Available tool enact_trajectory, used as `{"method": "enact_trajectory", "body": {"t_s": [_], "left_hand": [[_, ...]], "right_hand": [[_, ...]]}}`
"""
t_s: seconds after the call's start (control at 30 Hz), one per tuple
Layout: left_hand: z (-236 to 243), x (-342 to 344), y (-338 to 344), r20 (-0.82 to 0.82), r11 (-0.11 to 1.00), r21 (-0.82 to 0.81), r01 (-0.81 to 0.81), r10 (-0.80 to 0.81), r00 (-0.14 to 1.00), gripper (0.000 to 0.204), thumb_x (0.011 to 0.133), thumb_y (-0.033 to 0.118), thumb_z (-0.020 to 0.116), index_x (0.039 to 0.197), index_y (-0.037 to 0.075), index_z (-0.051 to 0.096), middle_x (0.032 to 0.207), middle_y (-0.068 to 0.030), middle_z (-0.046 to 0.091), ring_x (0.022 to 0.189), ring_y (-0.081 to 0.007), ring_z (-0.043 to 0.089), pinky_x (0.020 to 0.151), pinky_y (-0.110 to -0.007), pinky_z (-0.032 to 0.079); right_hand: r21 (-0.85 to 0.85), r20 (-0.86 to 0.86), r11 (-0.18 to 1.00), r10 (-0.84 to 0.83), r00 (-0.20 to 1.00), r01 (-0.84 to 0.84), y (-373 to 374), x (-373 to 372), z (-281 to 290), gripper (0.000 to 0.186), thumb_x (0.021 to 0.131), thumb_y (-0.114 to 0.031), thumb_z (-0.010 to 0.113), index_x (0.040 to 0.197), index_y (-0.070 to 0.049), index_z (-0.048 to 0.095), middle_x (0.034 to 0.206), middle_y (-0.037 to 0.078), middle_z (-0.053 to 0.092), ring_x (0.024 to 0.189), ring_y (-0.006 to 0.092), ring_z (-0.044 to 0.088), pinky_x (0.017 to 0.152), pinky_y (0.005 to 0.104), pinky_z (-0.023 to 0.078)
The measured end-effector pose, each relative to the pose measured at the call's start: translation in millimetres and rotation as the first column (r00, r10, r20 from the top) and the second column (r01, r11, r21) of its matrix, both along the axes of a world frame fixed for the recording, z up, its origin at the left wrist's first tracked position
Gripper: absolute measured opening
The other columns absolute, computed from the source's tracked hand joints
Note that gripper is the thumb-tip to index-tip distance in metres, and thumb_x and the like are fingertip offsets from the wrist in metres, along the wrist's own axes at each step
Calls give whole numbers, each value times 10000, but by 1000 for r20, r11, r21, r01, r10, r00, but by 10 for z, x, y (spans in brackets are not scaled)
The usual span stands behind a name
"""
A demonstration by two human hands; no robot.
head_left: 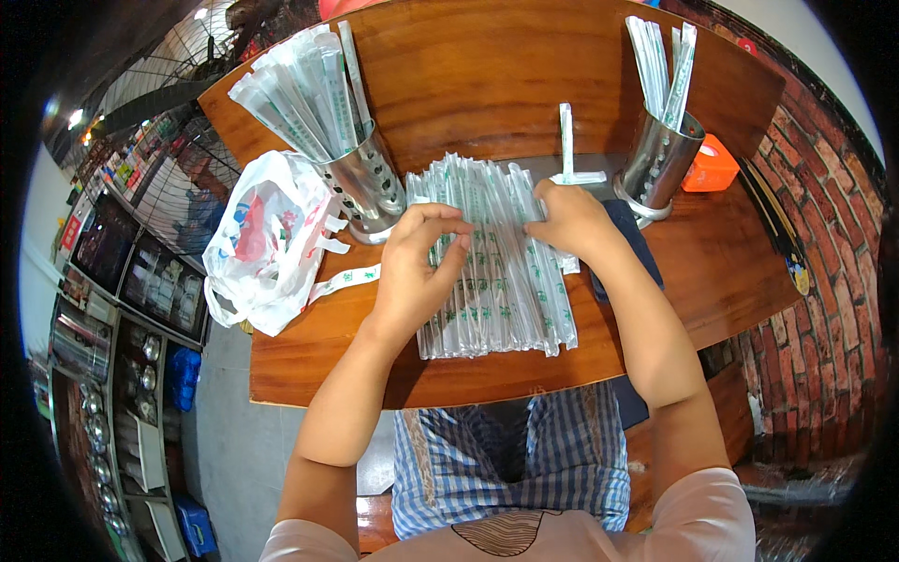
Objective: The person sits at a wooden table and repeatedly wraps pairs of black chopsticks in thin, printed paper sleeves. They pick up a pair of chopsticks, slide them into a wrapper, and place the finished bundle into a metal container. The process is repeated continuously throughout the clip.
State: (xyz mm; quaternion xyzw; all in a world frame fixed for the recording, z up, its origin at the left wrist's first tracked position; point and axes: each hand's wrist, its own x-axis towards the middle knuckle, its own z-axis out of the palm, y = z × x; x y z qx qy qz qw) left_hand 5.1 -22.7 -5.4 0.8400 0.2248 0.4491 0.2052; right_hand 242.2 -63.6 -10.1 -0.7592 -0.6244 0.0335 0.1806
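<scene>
From here I see the pile of wrapped sticks (487,290) between both hands' fingers. Left hand (412,264): narrow gap, seemingly empty; right hand (574,221): grip hidden, can't tell. Uneven pressure could skew the pile; right fingers could snag the stray packet (567,140) just beyond.

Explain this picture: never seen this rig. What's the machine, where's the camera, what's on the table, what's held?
There's no machine: these are a person's bare hands. The single picture comes from a wide fisheye camera worn on the head, looking down, so straight edges bend.

On the wooden table lies a pile of wrapped sticks. The left hand is over its left side, the right hand at its right; whether either grips any is unclear. Beyond stand two metal holders containing more wrapped sticks. A white plastic bag sits at left, an orange box at far right.
</scene>
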Motion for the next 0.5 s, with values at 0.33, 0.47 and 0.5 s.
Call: {"method": "enact_trajectory", "body": {"t_s": [0.33, 0.47, 0.5], "left_hand": [[-26, 14, 5, -15, 1000, -1, 21, -21, 1000, 106, 824, 29, 664, 919, -1, 698, 1060, -103, 639, 1011, -256, 607, 898, -353, 457], [-19, 11, 4, -25, 1000, -18, 7, -7, 1000, 103, 824, 27, 660, 916, -3, 697, 1058, -103, 639, 1011, -252, 603, 905, -346, 451], [-17, 10, 2, -24, 1000, -21, 6, -7, 1000, 104, 824, 28, 660, 916, -3, 697, 1058, -104, 638, 1009, -251, 603, 904, -344, 450]], "right_hand": [[27, -124, 998, 62, 990, -60, 147, 170, -225, 475, 731, -159, 777, 1103, 52, 571, 912, 221, 669, 867, 347, 666, 758, 386, 515], [21, -150, 997, 77, 986, -75, 132, 206, -211, 364, 770, -106, 732, 1068, 14, 561, 902, 203, 666, 828, 323, 662, 726, 384, 512], [19, -169, 997, 79, 982, -77, 120, 196, -190, 332, 782, -93, 717, 1054, 6, 557, 888, 195, 667, 813, 315, 661, 718, 384, 509]]}}
